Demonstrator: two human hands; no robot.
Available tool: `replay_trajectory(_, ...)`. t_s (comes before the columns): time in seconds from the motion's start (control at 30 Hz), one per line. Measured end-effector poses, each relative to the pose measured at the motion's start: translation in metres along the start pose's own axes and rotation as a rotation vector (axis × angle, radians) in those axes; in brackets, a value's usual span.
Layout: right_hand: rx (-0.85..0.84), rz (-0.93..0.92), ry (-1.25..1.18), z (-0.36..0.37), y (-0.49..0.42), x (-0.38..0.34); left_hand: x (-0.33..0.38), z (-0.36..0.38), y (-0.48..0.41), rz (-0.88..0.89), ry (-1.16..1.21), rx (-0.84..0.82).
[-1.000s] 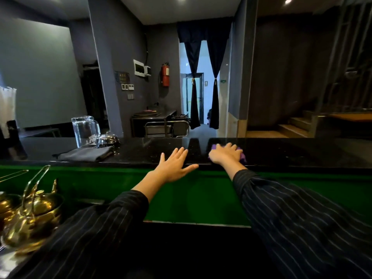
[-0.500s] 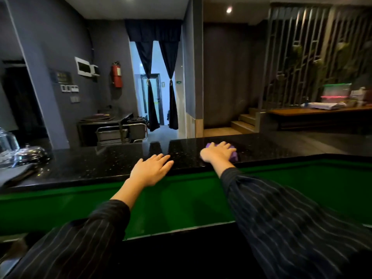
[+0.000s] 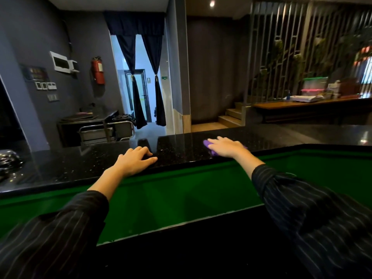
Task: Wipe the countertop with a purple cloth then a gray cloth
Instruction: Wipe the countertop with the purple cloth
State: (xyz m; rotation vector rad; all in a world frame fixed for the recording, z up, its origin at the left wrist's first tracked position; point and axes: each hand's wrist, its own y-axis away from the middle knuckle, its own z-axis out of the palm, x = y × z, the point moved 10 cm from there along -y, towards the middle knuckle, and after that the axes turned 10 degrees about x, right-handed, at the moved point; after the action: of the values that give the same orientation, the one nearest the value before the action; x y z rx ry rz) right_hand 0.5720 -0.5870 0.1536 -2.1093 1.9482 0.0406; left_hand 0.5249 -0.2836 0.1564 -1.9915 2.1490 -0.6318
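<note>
A black speckled countertop runs across the view above a green front panel. My right hand lies flat on the purple cloth, pressing it onto the counter; only the cloth's left edge shows past my fingers. My left hand rests palm down on the counter's near edge, fingers together, holding nothing. The gray cloth is out of view.
A shiny metal dome sits on the counter at the far left. The green panel drops below the counter's front edge. Behind are a steel trolley, a curtained doorway, stairs and a wooden shelf with boxes.
My view has swung right: the jug and gray cloth left the frame. My right hand slid the purple cloth rightward along the counter. My left hand stayed at the edge.
</note>
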Motion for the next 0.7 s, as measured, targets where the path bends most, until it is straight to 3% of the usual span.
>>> replay_trajectory(0.1, 0.054, 0.219, 0.069, -0.001, -0.011, 0.024, 0.009, 0.001, 0.004, 0.072, -0.064, 0.055)
replay_trajectory(0.2, 0.060, 0.384, 0.161, 0.002, -0.012, 0.002, 0.011, 0.005, 0.007, 0.111, -0.102, 0.048)
replay_trajectory(0.27, 0.069, 0.263, 0.144, 0.008, -0.017, -0.045, 0.010, 0.008, 0.006, 0.099, -0.092, 0.010)
replay_trajectory(0.37, 0.001, -0.125, 0.043, 0.030, -0.012, -0.135, 0.006, 0.008, 0.000, 0.070, -0.022, -0.063)
replay_trajectory(0.47, -0.140, -0.364, -0.067, 0.037, -0.006, -0.162, -0.007, -0.001, -0.001, 0.064, 0.180, -0.114)
replay_trajectory(0.57, -0.214, -0.375, -0.269, 0.024, -0.022, -0.124, -0.026, -0.003, 0.012, 0.071, 0.145, -0.122)
replay_trajectory(0.7, -0.124, -0.124, -0.128, 0.026, -0.080, -0.043, -0.025, 0.003, 0.021, 0.080, 0.043, -0.138)
